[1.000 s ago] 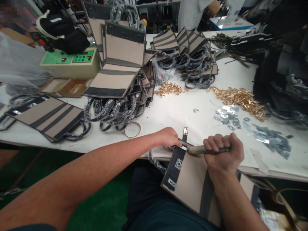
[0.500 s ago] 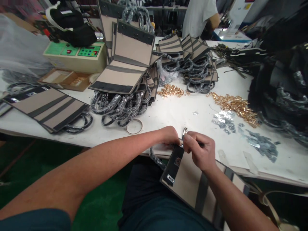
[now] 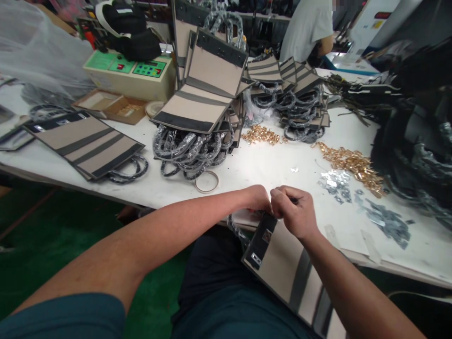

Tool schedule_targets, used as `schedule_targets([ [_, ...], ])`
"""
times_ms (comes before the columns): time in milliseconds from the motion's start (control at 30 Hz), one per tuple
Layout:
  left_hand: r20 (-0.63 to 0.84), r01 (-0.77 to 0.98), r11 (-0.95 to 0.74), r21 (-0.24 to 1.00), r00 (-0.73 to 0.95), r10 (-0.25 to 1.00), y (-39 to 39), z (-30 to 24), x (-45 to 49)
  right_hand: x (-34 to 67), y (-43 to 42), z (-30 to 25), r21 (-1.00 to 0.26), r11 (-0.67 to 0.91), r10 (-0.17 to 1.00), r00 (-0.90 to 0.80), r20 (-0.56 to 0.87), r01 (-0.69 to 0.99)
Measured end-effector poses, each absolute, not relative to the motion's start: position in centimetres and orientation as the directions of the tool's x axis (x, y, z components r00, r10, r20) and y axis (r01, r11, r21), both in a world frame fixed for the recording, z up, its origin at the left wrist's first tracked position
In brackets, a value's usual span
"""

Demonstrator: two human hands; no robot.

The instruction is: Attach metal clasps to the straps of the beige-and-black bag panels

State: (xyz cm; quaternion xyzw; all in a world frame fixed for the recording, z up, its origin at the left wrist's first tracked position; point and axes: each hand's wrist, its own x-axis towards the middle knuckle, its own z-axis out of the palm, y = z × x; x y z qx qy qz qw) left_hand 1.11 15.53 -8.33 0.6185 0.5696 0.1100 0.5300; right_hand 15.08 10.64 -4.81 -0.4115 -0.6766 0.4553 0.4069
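Observation:
A beige and dark-grey bag panel point(image 3: 282, 259) slants from the table's edge across my lap. Its black top band carries a silver metal plate point(image 3: 256, 259) and a second small metal fitting point(image 3: 267, 235). A plastic-wrapped handle point(image 3: 237, 229) loops out beside that band. At the panel's far top corner my left hand point(image 3: 259, 198) is closed on its edge, fingertips mostly hidden. My right hand point(image 3: 296, 209) is closed right against it, thumb and forefinger pinched together over the same corner. Something dark shows inside its curled fingers, too covered to name.
A tall stack of bag panels point(image 3: 208, 106) with wrapped handles stands ahead; another panel point(image 3: 95, 141) lies left. Gold fittings point(image 3: 353, 165) and grey metal plates point(image 3: 388, 221) are heaped right. A tape ring point(image 3: 206, 181) lies near the edge. One person point(image 3: 307, 28) is at the back.
The shiny metal piece that stuck up by my right fingers is now out of sight. My right fingers have moved in closer to my left hand. The view has shifted slightly left.

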Motion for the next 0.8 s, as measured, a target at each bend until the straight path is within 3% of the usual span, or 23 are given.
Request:
schedule_targets([
  [233, -0.563, 0.707, 0.18, 0.684, 0.355, 0.746, 14.5, -7.4, 0.1, 15.9, 10.8, -5.1, -0.958, 0.276, 0.938, -0.197, 0.286, -0.079],
  [367, -0.588, 0.719, 0.2, 0.665, 0.34, 0.735, 14.8, -7.6, 0.4, 15.7, 10.6, -3.6, -0.891, 0.341, 0.91, -0.135, 0.393, -0.298],
  [567, -0.588, 0.72, 0.21, 0.662, 0.325, 0.74, 14.6, -7.0, 0.5, 15.6, 10.4, -4.7, -0.936, 0.332, 0.913, -0.206, 0.351, -0.121],
  [700, -0.582, 0.71, 0.224, 0.667, 0.31, 0.752, 14.5, -7.1, 0.6, 16.0, 10.3, -5.4, -0.905, 0.377, 0.895, -0.176, 0.41, -0.196],
  [800, -0.587, 0.709, 0.228, 0.667, 0.311, 0.748, 14.6, -7.2, 0.6, 16.2, 10.3, -5.8, -0.923, 0.356, 0.905, -0.195, 0.379, -0.144],
])
